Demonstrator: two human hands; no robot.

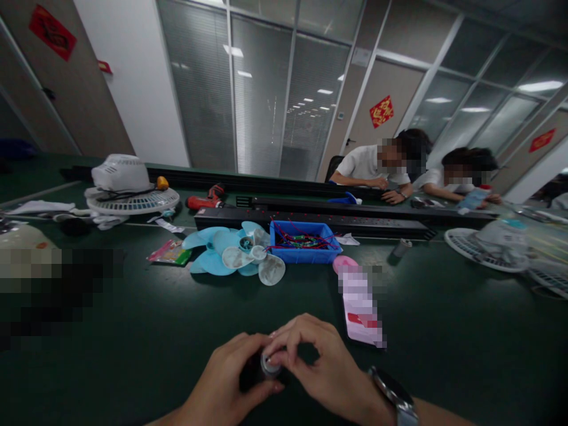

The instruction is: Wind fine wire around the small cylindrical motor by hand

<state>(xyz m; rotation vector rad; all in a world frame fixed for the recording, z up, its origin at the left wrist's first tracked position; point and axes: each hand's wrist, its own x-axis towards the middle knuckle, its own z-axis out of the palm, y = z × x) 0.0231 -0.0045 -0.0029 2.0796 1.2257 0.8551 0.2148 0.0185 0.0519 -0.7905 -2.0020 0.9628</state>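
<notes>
Small round part (270,365): dark body with a pale cap, held low at the near middle of my view, just above the bench.
Left hand (231,384): I see it cupped under and around the part's dark body, fingers closed on it.
Right hand (317,364): its fingertips pinch the pale cap from above; a watch (393,393) sits on that wrist. Both hands are together, touching at the part.
Bench (133,331): dark green, matte, dimly lit; bare around my hands on the left and the near right.
Nearest clutter: a pink flat item (361,307) lies just right of and beyond my hands.
Middle of bench: pale blue fan blades (231,254) beside a blue tray (302,242) of red wires.
Far left: a white fan grille (133,200) with a housing on top, and a red drill (206,200).
Far edge: a long black rail (310,222) crosses the bench.
Right edge: another white fan grille (483,245).
Room: glass partitions with blinds; two people (426,168) sit beyond the rail.
</notes>
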